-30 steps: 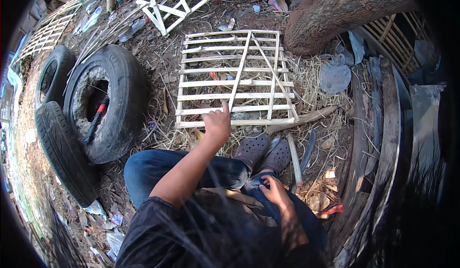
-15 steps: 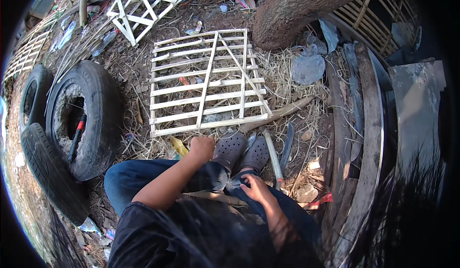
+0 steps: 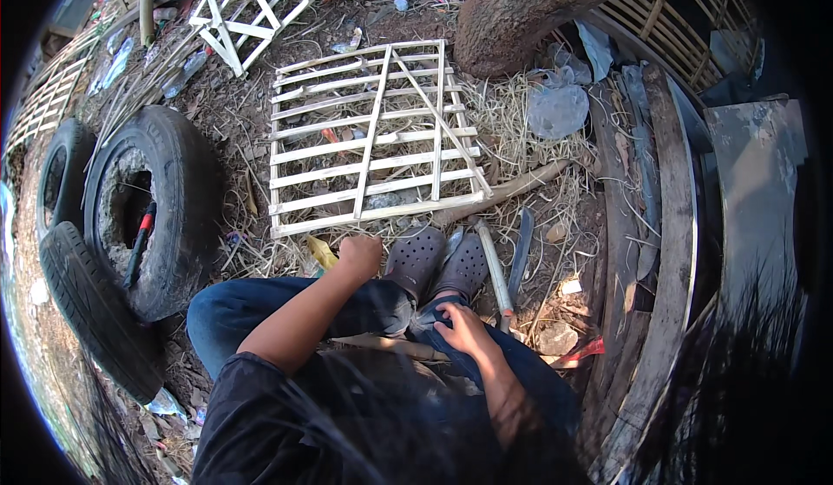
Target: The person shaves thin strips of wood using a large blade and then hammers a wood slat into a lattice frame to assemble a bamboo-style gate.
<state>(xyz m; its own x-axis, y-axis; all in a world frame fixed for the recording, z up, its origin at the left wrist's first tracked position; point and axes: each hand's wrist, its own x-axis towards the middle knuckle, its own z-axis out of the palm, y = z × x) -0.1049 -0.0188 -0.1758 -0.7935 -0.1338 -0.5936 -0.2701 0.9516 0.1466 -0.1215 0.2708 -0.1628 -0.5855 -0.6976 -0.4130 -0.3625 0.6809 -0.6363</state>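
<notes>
My left hand (image 3: pixel 359 255) is closed in a fist just past my left shin, near the grey clogs on my feet; its palm side is hidden, so I cannot see what it holds, if anything. Fingers parted, my right hand (image 3: pixel 462 327) rests on my right lower leg over the blue trousers. Beyond my feet lies a flat lattice panel (image 3: pixel 373 164) of pale split-bamboo slats, with a diagonal strip across its right side. Neither hand touches it. A long dark blade-like tool (image 3: pixel 521 251) lies beside a pale bamboo stick (image 3: pixel 495 268), right of the clogs.
Old tyres stand at left, one tyre (image 3: pixel 186 216) holding a red-and-black handled tool (image 3: pixel 140 246). Another slat frame (image 3: pixel 252 16) lies farther off. A tree trunk (image 3: pixel 512 25) leans in at the top. Weathered planks (image 3: pixel 672 225) run along the right. Straw, shavings and plastic scraps litter the ground.
The whole view has shifted slightly, so the panel and clogs sit a little higher in the picture. Both hands keep almost the same pose and place on my legs.
</notes>
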